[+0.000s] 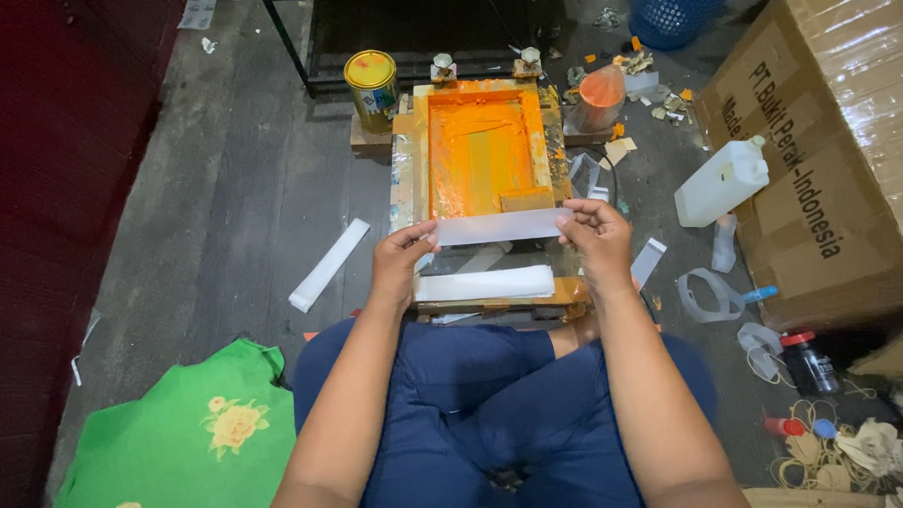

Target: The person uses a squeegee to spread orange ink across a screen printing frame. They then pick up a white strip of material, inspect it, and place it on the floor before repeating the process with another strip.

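A long translucent white strip is stretched flat between both my hands. My left hand pinches its left end and my right hand pinches its right end. It hangs over the near edge of a wooden printing frame smeared with orange ink. Just below the strip, a stack of the same white strips rests on the frame's near ledge, in front of my crossed legs in blue trousers.
A yellow paint tin stands left of the frame's far end, an orange-stained cup to its right. A white jug and big cardboard box sit at right. Loose white strip and green floral cloth lie left.
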